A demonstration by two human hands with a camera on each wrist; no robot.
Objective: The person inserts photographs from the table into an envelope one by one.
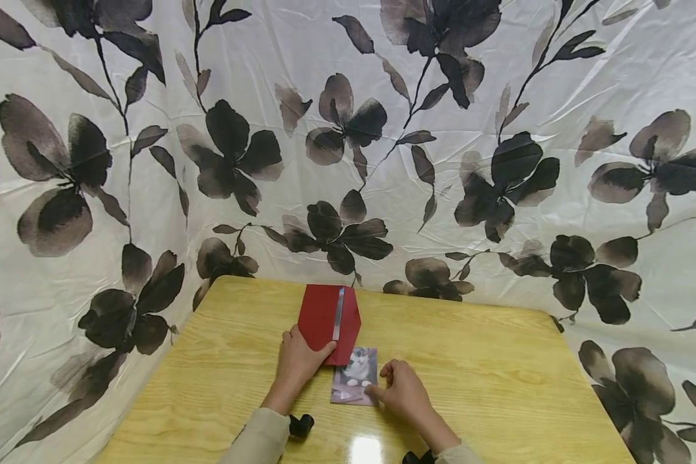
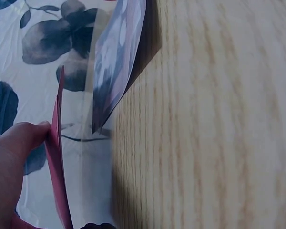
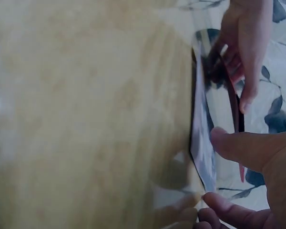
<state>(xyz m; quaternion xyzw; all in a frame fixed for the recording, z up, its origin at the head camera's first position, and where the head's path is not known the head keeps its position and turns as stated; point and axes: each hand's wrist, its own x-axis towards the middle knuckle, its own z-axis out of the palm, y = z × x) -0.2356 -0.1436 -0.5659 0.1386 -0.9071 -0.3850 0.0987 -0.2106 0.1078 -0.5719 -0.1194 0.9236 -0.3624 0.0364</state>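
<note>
My left hand (image 1: 300, 354) grips a red envelope (image 1: 321, 316) by its near end, thumb on top and fingers beneath. A pale, shiny strip (image 1: 339, 316) runs along the envelope beside its pointed flap. The left wrist view shows the envelope (image 2: 56, 157) edge-on, above the table. Close to the envelope's near end is a photo card (image 1: 356, 380) with a cat on it, its upper left corner covered by the envelope. My right hand (image 1: 405, 390) pinches the card's right side, thumb on its face. In the left wrist view the card (image 2: 117, 62) stands tilted, casting a shadow.
Both hands work over a yellow wood-grain table (image 1: 487, 374). White cloth (image 1: 429, 225) with dark flowers hangs behind the table and along its left side. Black wrist straps (image 1: 301, 426) show at both sleeves. Light glares off the table's near edge.
</note>
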